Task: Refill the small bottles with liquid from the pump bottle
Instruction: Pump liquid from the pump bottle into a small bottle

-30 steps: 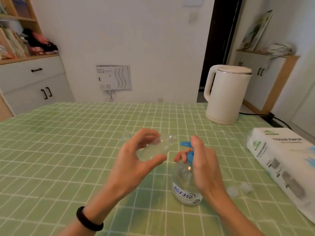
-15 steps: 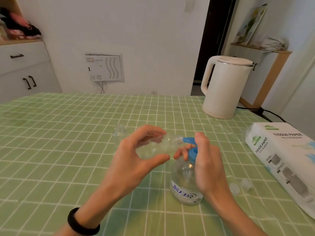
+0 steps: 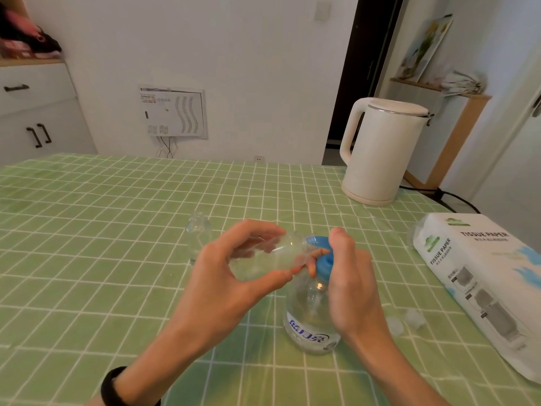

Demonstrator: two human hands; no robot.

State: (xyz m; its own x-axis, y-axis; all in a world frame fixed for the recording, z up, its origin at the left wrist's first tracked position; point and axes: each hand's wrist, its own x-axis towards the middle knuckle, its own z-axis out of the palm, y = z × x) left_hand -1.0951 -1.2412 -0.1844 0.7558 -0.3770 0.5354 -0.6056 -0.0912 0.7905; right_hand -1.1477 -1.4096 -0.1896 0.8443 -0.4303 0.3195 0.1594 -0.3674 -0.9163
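A clear pump bottle (image 3: 311, 323) with a blue pump head (image 3: 322, 253) stands on the green checked tablecloth (image 3: 87, 259). My right hand (image 3: 348, 282) is wrapped over the pump head. My left hand (image 3: 234, 276) holds a small clear bottle (image 3: 272, 256) tilted on its side, its mouth against the blue spout. A second small clear bottle (image 3: 199, 235) stands upright on the cloth behind my left hand. Two small clear caps (image 3: 405, 320) lie to the right of the pump bottle.
A white electric kettle (image 3: 380, 150) stands at the back right, its cord trailing off the table. A pack of tissue paper (image 3: 483, 282) lies along the right edge. White cabinets stand at the far left beyond the table.
The small bottle's mouth has come up against the blue spout. The view has shifted slightly; both hands keep their grips.
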